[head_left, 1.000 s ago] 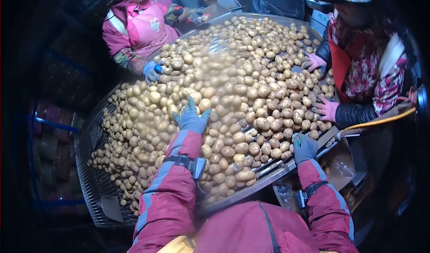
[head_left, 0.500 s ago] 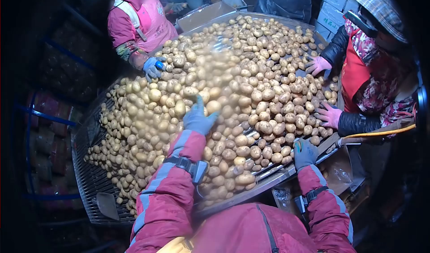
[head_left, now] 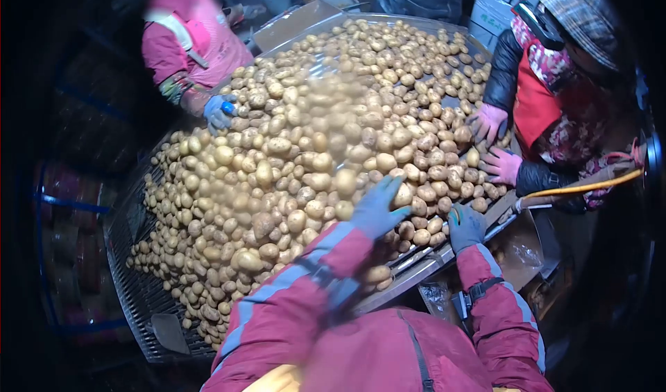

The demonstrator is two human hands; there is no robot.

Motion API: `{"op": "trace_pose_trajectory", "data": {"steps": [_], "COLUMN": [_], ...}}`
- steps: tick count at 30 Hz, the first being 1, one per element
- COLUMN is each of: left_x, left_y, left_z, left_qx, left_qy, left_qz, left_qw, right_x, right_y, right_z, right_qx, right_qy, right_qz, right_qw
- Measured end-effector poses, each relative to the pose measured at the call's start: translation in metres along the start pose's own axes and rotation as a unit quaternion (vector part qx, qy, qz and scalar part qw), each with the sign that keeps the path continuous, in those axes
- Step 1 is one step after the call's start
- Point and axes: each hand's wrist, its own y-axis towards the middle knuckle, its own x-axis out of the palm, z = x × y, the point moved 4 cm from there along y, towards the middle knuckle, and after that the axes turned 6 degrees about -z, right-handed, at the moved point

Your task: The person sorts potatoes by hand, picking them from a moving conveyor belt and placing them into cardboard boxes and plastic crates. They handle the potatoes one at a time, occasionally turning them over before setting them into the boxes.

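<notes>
The table (head_left: 142,302), metal with a raised rim (head_left: 415,275), leaves bare dark slats (head_left: 132,322) open at near left and a narrow strip at near right. Rounded, pale brown potatoes (head_left: 279,145), some soil-marked, lie heaped across the middle. The gloved left hand (head_left: 378,208), fingers spread, touches potatoes at near right, apart from the gloved right hand (head_left: 466,227), which is at the rim; its grip cannot be told

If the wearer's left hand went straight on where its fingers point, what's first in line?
Most likely the potatoes just beyond the left hand, up and to the right in the picture; whether it would push into them or skim over is unclear.
</notes>
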Motion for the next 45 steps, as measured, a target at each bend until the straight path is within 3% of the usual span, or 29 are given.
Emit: {"op": "trace_pose_trajectory", "data": {"steps": [3, 4, 5, 7, 10, 15, 19, 26, 30, 33, 39, 42, 45], "left_x": [-0.038, -0.061, -0.081, -0.112, -0.132, -0.096, -0.063, -0.034, -0.03, -0.034, -0.041, -0.045, -0.046], "left_y": [-0.036, -0.048, -0.057, -0.069, -0.069, -0.027, 0.003, -0.008, -0.008, -0.013, -0.022, -0.029, -0.037], "left_z": [-0.016, -0.019, -0.024, -0.058, -0.095, -0.112, -0.073, -0.077, -0.095, -0.086, -0.074, -0.05, -0.03], "left_qx": [0.025, 0.012, -0.065, -0.077, -0.115, -0.155, -0.175, -0.109, -0.14, -0.166, -0.123, -0.124, -0.121], "left_qy": [-0.049, -0.038, -0.08, -0.013, 0.046, 0.008, 0.117, -0.078, -0.18, -0.318, -0.402, -0.495, -0.494], "left_qz": [0.047, 0.095, 0.108, 0.177, 0.166, 0.126, 0.055, 0.017, -0.007, -0.013, 0.0, -0.019, -0.043], "left_qw": [0.997, 0.995, 0.989, 0.981, 0.978, 0.98, 0.976, 0.991, 0.974, 0.933, 0.907, 0.86, 0.86], "right_x": [-0.002, -0.004, -0.002, -0.006, -0.004, 0.001, -0.004, -0.011, -0.009, -0.005, 0.003, 0.0, 0.0], "right_y": [-0.002, -0.002, -0.001, -0.001, -0.003, -0.001, 0.001, -0.001, 0.0, -0.001, -0.002, -0.001, 0.0], "right_z": [-0.001, -0.002, -0.001, -0.003, -0.003, 0.0, -0.003, -0.006, -0.005, 0.0, 0.004, 0.003, 0.003], "right_qx": [-0.017, -0.016, -0.012, 0.002, -0.01, -0.012, -0.006, -0.016, -0.019, -0.017, -0.016, -0.012, -0.011], "right_qy": [0.008, 0.015, 0.013, -0.005, 0.004, 0.003, -0.016, 0.008, 0.018, 0.014, -0.007, -0.014, -0.016], "right_qz": [0.038, 0.039, 0.033, 0.013, 0.058, 0.036, 0.02, 0.049, 0.064, 0.073, 0.065, 0.044, 0.046], "right_qw": [0.999, 0.999, 0.999, 1.0, 0.998, 0.999, 1.0, 0.999, 0.998, 0.997, 0.998, 0.999, 0.999]}}
